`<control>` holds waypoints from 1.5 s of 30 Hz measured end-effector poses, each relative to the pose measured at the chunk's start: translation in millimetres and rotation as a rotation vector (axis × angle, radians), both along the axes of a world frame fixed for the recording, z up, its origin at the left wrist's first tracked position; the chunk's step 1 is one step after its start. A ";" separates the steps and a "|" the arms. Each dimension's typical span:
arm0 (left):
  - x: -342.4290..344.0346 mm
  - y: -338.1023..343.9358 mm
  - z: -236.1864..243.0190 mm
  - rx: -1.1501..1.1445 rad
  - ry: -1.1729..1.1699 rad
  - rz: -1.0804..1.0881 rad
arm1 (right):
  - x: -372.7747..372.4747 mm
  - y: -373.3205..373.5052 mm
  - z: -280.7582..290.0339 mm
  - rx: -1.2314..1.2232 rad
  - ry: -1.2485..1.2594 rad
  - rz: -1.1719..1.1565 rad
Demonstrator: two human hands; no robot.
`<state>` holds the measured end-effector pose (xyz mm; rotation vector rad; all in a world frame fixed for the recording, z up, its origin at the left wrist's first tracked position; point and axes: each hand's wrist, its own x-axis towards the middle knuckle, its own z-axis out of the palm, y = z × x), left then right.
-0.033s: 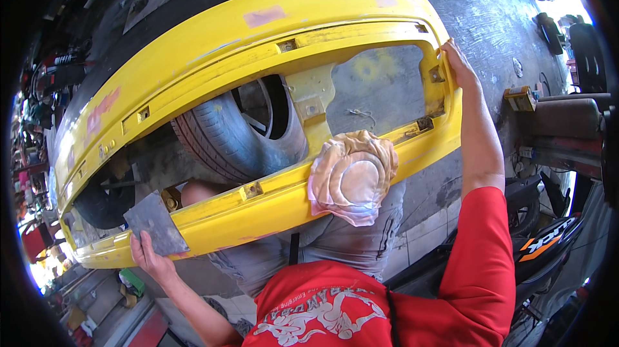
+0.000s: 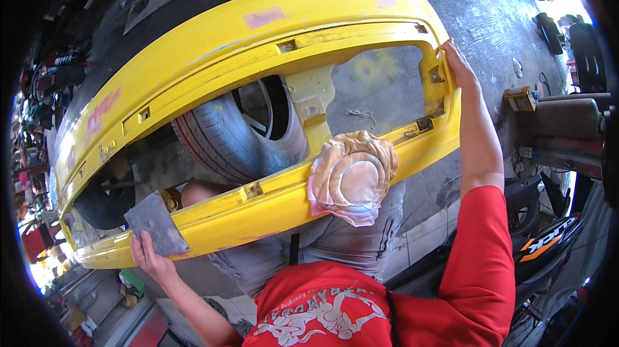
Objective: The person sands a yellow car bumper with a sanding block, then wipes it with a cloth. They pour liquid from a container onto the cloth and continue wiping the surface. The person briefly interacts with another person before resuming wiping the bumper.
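Observation:
A yellow bumper (image 2: 271, 212) with dull pink patches lies across my lap. My right hand (image 2: 459, 67) has its fingers wrapped round the bumper's right end. Near the left end, my left hand (image 2: 153, 257) grips a flat grey sheet (image 2: 155, 221) against the lower rail; whether it also grips the rail is unclear. A crumpled, layered beige pad (image 2: 354, 179) rests on the front rail between my hands. Through the bumper's opening I see a tire (image 2: 213, 141) with a dark rim.
A black motorcycle (image 2: 548, 244) stands at my lower right. A grey bench (image 2: 561, 121) with a small yellow box (image 2: 519, 99) is at the right. More tires and wheels (image 2: 549, 32) lie at the upper right on the concrete floor (image 2: 483, 5). Clutter (image 2: 58, 76) lines the far left.

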<state>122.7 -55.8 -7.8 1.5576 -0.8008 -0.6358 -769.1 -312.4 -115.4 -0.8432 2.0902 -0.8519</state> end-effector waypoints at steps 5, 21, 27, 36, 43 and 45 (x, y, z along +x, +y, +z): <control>-0.8 -1.3 -0.3 0.023 -0.052 0.049 | 1.2 -2.2 7.1 0.072 -0.186 -0.039; -1.2 -6.6 -2.8 0.101 -0.071 0.078 | 15.0 3.2 -9.6 0.320 0.868 0.379; -3.1 -10.7 2.7 0.120 -0.111 0.032 | 49.6 70.1 21.0 -0.072 0.764 0.392; 5.1 -4.0 -6.2 0.064 -0.105 -0.030 | 91.8 177.7 54.8 0.049 0.780 0.515; 11.2 1.6 -7.6 0.127 -0.261 -0.006 | 90.8 131.0 57.0 0.186 0.823 0.515; 12.2 -2.3 -10.0 0.183 -0.243 0.074 | 85.2 98.0 50.8 0.161 0.792 0.480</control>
